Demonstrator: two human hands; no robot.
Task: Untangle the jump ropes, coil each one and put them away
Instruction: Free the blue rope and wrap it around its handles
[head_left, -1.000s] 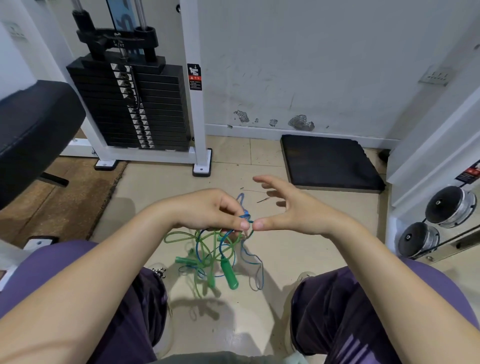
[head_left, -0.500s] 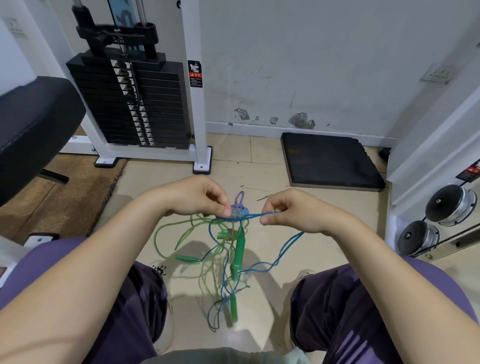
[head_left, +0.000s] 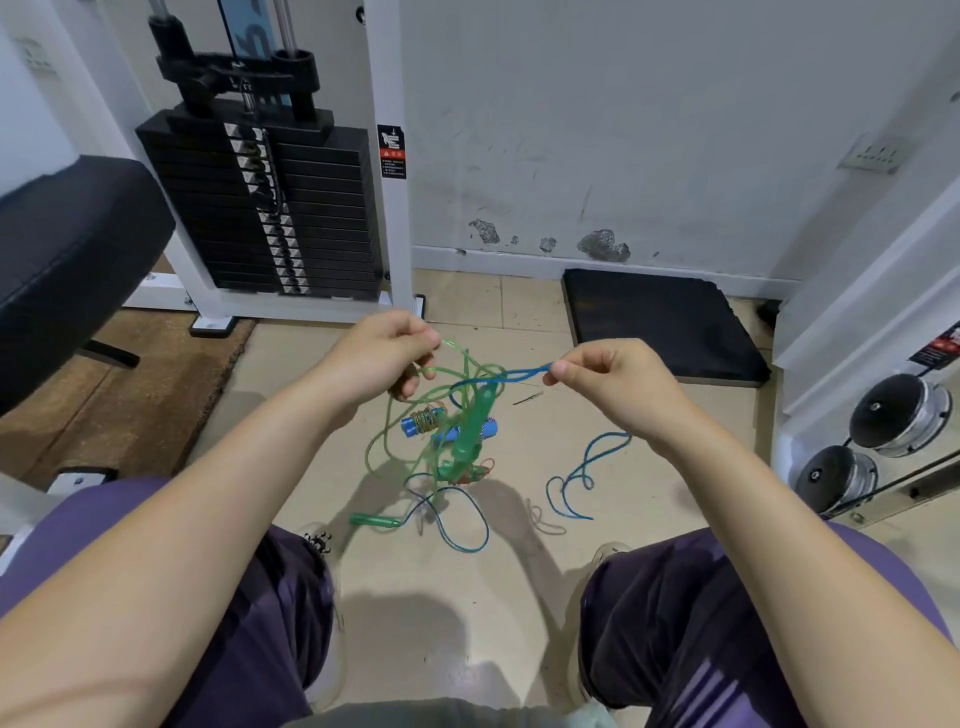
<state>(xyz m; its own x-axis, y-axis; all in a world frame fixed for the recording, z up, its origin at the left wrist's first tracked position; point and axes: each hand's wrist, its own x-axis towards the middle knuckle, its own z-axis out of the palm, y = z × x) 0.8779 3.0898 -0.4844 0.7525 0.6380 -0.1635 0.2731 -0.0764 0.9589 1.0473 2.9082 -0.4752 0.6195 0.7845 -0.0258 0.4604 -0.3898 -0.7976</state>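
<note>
Nearest the camera, both forearms reach forward over the person's purple-clad knees. The left hand (head_left: 382, 358) is closed, fingertips pinching a strand of the green jump rope (head_left: 387, 441). The right hand (head_left: 605, 382) is closed likewise, thumb and forefinger pinching a doubled strand of the blue jump rope (head_left: 511, 375), which runs leftward from it into the tangle. The tangle hangs between and below the two hands, clear of the floor at its upper part. One green handle (head_left: 470, 428) hangs tilted within it; blue handles (head_left: 423, 422) sit just behind that. A second green handle (head_left: 375, 519) lies on the tiled floor (head_left: 415, 582) below the left hand. Loose blue loops trail on the floor below the right hand. Beyond the hands stand a weight stack (head_left: 270, 208) to the left and a black mat (head_left: 660, 325) to the right, against the wall.
</note>
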